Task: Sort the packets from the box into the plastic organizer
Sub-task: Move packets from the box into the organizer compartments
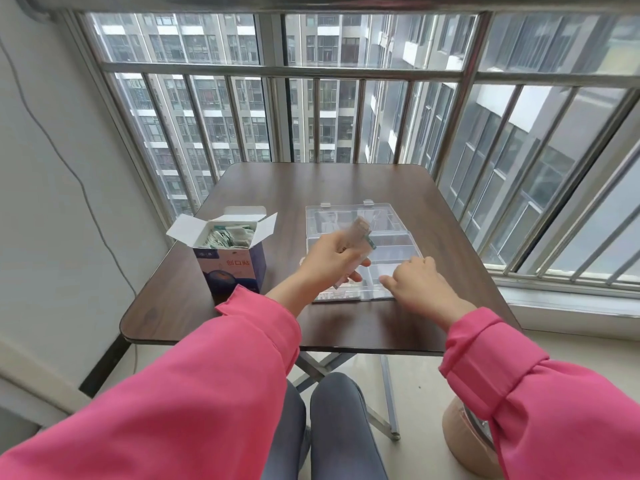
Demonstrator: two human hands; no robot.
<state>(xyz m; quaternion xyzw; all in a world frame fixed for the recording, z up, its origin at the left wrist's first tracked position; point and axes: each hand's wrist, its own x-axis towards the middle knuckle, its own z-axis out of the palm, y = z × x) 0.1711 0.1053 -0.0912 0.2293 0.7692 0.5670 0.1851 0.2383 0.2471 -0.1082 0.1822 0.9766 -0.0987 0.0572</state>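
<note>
Nearest the camera, at six o'clock, grey-trousered knees [329, 427] sit under two loose pink sleeves [194, 393] with folded cuffs. On the pale glossy floor at four o'clock stands a round tan stool or tub [464, 441], only partly in view. Crossed metal legs [346, 368] carry a dark brown wood-grain folding table [242, 327] with rounded corners and a smooth, faintly reflective top.

Over the table's centre the right hand [420, 284] lies palm down, fingers loosely curled, its fingertips on the near right part of the clear plastic organizer [391, 251]; whether it pinches anything cannot be told. At eleven o'clock from it, the left hand [329, 259] is raised above the organizer's left side, thumb and fingers closed on a small stack of flat packets [360, 232], blurred, tan and white with a green edge. The organizer is a shallow transparent tray split by thin walls into rectangular compartments, with its hinged lid [349, 216] lying open flat on the far side, two clasps at the far rim.

At nine o'clock from the organizer, well apart from it, stands a small blue-and-white cardboard box [232, 271] with red characters, flaps spread open, packed with more green-and-white packets [225, 237].

Beyond the table, steel window bars [311, 116] run across wide glass facing grey high-rise blocks. A white plaster wall [52, 202] at nine o'clock carries a thin hanging cable [83, 188].
</note>
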